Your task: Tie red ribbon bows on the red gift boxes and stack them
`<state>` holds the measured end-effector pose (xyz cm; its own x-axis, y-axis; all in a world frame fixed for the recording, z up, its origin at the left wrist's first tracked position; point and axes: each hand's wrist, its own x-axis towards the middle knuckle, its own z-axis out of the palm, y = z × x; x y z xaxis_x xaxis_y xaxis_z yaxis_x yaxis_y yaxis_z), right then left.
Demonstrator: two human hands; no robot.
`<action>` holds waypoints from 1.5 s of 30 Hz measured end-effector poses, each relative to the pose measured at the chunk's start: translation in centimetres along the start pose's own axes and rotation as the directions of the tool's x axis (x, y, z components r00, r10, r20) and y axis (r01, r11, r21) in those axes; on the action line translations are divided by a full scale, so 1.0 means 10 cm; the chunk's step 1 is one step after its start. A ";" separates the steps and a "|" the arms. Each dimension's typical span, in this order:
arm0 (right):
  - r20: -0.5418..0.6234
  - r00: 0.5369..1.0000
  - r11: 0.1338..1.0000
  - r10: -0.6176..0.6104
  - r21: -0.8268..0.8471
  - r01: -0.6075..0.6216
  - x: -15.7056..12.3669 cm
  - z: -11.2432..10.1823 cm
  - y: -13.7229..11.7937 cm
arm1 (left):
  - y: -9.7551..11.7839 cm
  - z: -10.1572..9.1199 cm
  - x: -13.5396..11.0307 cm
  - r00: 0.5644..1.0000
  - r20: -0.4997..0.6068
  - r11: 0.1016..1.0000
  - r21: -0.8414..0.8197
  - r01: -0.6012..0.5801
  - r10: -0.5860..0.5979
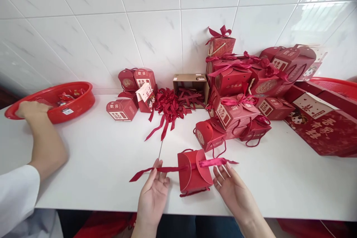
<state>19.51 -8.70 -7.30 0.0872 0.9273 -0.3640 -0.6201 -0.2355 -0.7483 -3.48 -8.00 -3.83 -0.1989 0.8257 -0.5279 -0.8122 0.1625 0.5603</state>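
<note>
In front of me a red gift box (pixel 195 178) stands on the table, its rounded top flaps folded over and a dark red ribbon (pixel 170 169) threaded through them. My left hand (pixel 155 193) is palm up at the box's left, its thumb and forefinger closed on the ribbon. At the right side my right hand (pixel 232 186) pinches the ribbon's other stretch near its end; the other fingers are loosely curled. The ribbon is untied and spreads out both ways. A cord handle (pixel 194 193) hangs along the box's near side.
Loose ribbons (pixel 169 104) spill from an open cardboard box (pixel 191 78). Small gift boxes (pixel 121 109) stand left of them; bow-tied boxes (pixel 232 78) pile up right. A large red carton (pixel 323 126) is far right. A co-worker's arm (pixel 46 141) reaches into a red basket (pixel 75 108) at left.
</note>
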 end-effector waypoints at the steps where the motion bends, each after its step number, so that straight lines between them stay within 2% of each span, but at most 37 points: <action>1: -0.028 1.000 0.999 0.010 0.051 -0.008 0.01 -0.01 -0.02 | 0.03 -0.01 0.00 0.999 -0.047 1.000 -0.008 -0.022 0.022; 5: -0.100 0.995 0.968 0.010 0.250 0.015 -0.01 0.01 -0.17 | 0.08 -0.01 -0.05 0.973 -0.144 0.978 0.124 -0.166 0.183; 9: -0.155 0.986 0.958 -0.055 0.269 0.096 -0.01 0.02 -0.28 | 0.13 -0.01 -0.13 0.952 -0.148 0.944 0.236 -0.229 0.268; 17: -0.181 0.975 0.948 -0.129 0.268 0.175 0.00 -0.02 -0.34 | 0.20 -0.03 -0.18 0.941 -0.095 0.917 0.273 -0.290 0.326; 27: -0.192 0.965 0.935 -0.179 0.271 0.227 -0.01 0.00 -0.43 | 0.25 0.03 -0.22 0.917 -0.099 0.888 0.310 -0.340 0.386; 35: -0.141 0.951 0.935 -0.276 0.191 0.299 0.03 -0.03 -0.51 | 0.34 0.06 -0.24 0.905 -0.094 0.881 0.289 -0.374 0.415; 39: -0.063 0.911 0.911 -0.408 0.028 0.411 0.05 0.03 -0.66 | 0.47 0.18 -0.24 0.892 -0.023 0.861 0.273 -0.429 0.452; 42: 0.015 0.851 0.845 -0.525 -0.108 0.524 0.05 0.17 -0.86 | 0.59 0.36 -0.26 0.834 0.038 0.795 0.280 -0.537 0.550; 45: 0.142 0.785 0.761 -0.603 -0.193 0.620 0.04 0.35 -1.07 | 0.69 0.56 -0.29 0.765 0.174 0.709 0.293 -0.641 0.620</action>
<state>23.45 -4.83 2.49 0.3317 0.9112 0.2444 -0.2672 0.3392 -0.9020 -5.41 -6.25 5.14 -0.5598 0.8268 0.0545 -0.2880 -0.2558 0.9228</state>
